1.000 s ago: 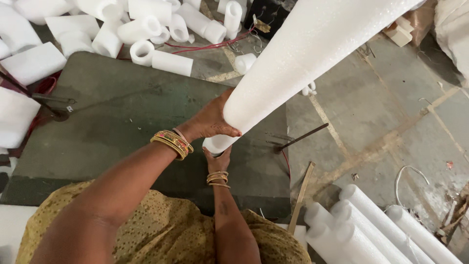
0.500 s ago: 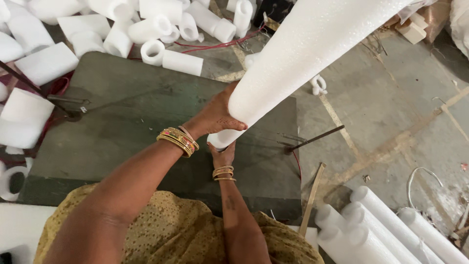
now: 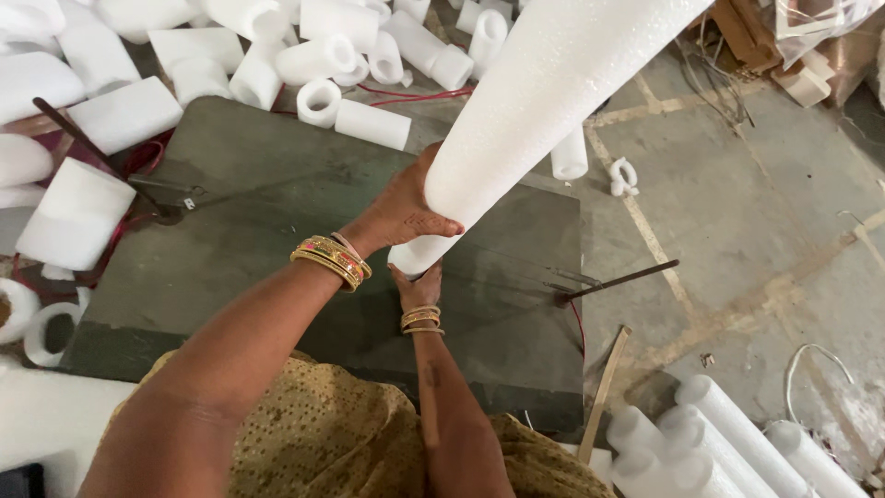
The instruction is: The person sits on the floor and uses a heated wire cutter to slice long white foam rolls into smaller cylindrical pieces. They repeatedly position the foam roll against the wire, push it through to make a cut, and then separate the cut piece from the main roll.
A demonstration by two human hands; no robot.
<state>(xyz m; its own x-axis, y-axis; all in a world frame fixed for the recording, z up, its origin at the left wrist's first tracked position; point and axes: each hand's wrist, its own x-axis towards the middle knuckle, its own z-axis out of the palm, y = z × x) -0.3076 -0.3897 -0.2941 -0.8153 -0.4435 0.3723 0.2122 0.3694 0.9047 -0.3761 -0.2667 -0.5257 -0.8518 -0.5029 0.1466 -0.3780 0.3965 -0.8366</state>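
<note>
Left hand (image 3: 406,210) is gripping the side of a long white foam tube (image 3: 544,101); right hand (image 3: 419,282) is cupping its lower end from beneath, above the dark board (image 3: 230,231). Best keeping both grips firm, tube steady. Cardboard pieces (image 3: 751,32) are lying far beyond the hands; no labels legible.

Soft, even daylight is filling the scene, and nothing is casting a hard shadow. The white foam tube (image 3: 553,101) is glaring slightly and losing surface detail. Below it, the green board (image 3: 258,212) is staying sharp, while things nearest the lens are softening and straight lines are bending at the edges.
</note>
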